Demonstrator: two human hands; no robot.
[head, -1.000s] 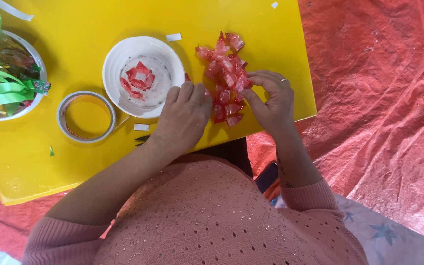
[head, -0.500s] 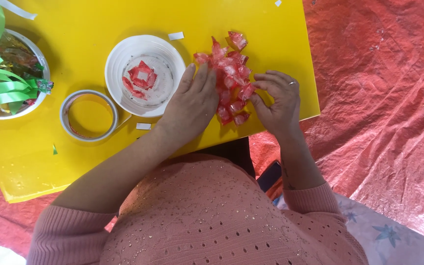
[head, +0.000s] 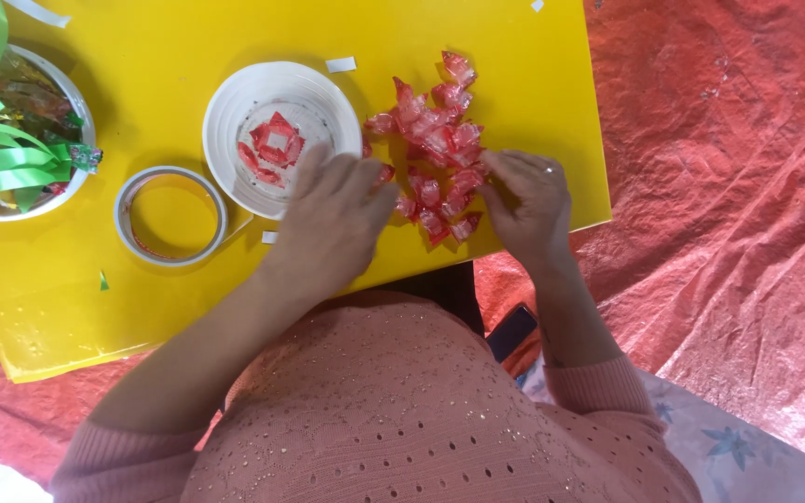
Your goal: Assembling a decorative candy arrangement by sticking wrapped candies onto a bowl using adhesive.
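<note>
I've got the white bowl (head: 235, 107) as my landmark on the yellow board (head: 160, 47). Inside it lie about four red folded pieces (head: 272, 146), set around a pale centre. Just beside the bowl, away from the tape, sits the pile of red pieces (head: 435, 149); I count roughly fifteen, though they overlap and an exact number escapes me.

My left hand (head: 333, 219) lies flat, fingers spread and loose, over the bowl's near rim, gripping nothing I can see. My right hand (head: 528, 200) is on the far side of the pile from the bowl, fingertips curled onto the edge pieces; whether it pinches one I cannot tell.

By my judgement it is early going: a few pieces placed, most left in the pile.

One tape roll (head: 170, 216) sits next to the bowl, and one second bowl (head: 48, 200) with green ribbon (head: 2, 154) beyond it.
</note>
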